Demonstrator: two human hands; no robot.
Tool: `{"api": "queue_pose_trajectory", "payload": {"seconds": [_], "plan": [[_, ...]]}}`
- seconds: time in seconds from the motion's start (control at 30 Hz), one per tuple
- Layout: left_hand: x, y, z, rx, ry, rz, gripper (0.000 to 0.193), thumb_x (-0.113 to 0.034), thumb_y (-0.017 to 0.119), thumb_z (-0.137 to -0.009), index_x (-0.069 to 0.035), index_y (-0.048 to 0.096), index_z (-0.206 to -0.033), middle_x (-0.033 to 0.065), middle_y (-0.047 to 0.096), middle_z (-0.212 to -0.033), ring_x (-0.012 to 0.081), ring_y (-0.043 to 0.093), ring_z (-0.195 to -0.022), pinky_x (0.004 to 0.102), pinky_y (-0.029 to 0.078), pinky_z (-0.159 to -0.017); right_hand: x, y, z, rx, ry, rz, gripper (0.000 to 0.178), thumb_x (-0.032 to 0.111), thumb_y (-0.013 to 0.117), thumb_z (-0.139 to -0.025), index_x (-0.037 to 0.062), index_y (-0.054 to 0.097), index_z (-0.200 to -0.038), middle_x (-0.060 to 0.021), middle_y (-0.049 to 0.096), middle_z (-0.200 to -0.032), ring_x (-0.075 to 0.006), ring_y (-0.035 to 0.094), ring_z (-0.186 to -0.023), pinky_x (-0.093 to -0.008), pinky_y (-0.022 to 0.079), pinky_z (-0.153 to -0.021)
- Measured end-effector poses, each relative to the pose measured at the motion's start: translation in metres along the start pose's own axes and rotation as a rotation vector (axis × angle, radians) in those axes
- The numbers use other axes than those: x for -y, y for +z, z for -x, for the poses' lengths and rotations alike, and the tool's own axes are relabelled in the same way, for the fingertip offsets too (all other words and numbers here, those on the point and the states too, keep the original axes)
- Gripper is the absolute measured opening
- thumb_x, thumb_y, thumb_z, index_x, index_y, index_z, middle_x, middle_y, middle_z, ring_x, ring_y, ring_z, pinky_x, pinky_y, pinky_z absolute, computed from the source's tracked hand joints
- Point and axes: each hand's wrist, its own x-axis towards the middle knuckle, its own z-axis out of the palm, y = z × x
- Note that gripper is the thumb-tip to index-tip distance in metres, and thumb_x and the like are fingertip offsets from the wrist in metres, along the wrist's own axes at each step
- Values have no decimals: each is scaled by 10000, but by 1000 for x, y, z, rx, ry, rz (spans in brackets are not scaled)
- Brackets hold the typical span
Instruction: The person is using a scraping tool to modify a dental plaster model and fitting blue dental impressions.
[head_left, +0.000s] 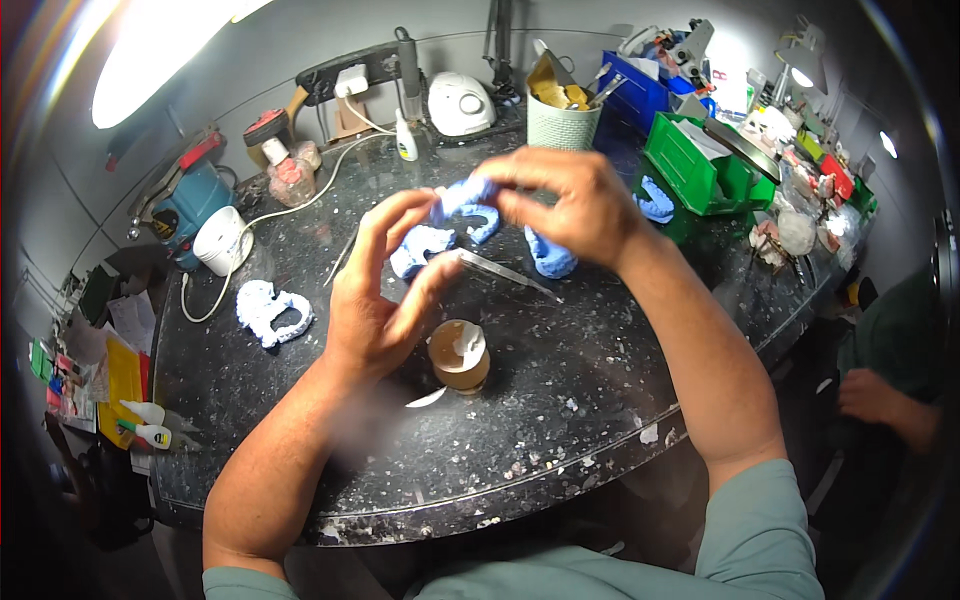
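Note:
My right hand [575, 200] pinches a small blue dental arch cast [464, 194] in its fingertips, above the table. The fingers of my left hand [385, 285] reach to the left end of that cast, while its thumb is spread away below. Behind and under my hands lie more blue arch casts [424, 250], one of them partly covered by my right hand. Close to my left thumb a slim metal tool [512, 276] lies slanting on the table. Nearer to me stands a small brownish cup [459, 372] with white material inside.
A lighter blue cast [273, 313] lies at the left, another blue cast [655, 201] at the right by the green bin [690, 170]. At the back stand a pale ribbed container [563, 126], a white device [461, 105] and a small bottle [405, 138]. Another person's hand [868, 398] shows at right.

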Motion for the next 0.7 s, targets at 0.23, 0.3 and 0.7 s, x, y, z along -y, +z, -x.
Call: {"api": "queue_pose_trajectory", "payload": {"seconds": [0.23, 0.3, 0.7], "plan": [[-22, -17, -16, 690, -267, -127, 1052, -353, 934, -636, -118, 430, -1529, 79, 650, -1000, 236, 564, -1003, 401, 453, -961, -62, -35, 18, -370, 359, 133, 311, 217, 734, -926, -2, 713, -1147, -155, 764, -963, -218, 754, -805, -326, 572, -721], [-25, -21, -19, 638, -212, -270, 967, -263, 894, -662, -169, 456, -1519, 64, 672, -967, 240, 570, -997, 413, 451, -957, -70, -36, 23, -373, 386, 135, 299, 214, 728, -929, 3, 715, -1141, -151, 763, -947, -221, 752, -795, -330, 570, -718], [-22, 55, -57, 473, 162, -523, 634, -126, 776, -790, -82, 575, -1390, 146, 609, -1320, 333, 522, -1256, 479, 397, -1106, -88, -60, 21, -717, 190, 258, 252, 206, 639, -988, 53, 560, -1171, -140, 736, -878, -311, 735, -822, -405, 546, -692]]}}
